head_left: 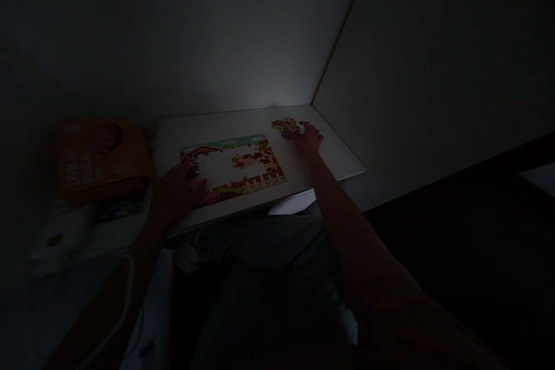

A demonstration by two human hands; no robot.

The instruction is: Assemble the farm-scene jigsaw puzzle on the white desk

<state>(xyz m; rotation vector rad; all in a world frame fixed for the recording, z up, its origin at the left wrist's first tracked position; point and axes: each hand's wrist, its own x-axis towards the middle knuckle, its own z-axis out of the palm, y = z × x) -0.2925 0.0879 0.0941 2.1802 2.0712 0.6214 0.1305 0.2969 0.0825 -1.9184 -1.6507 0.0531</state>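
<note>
On a white table lies a partly assembled jigsaw puzzle [260, 182] with a farm picture: a red barn, a cow and a fence. Its border is joined, and a white gap shows left of the cow. My left hand [180, 192] rests at the puzzle's left edge, fingers spread and covering part of it. Beyond the puzzle's right corner is a small heap of loose puzzle pieces [282, 125]. Over the heap's right side reaches my right hand [309, 139], thumb and forefinger apart. The dim light hides small details under its fingers.
An orange puzzle box [102, 159] stands at the left, with a dark picture card [119, 209] in front of it. A white object [60, 237] sits near the left corner. Walls border the white table [338, 153] at the back and right.
</note>
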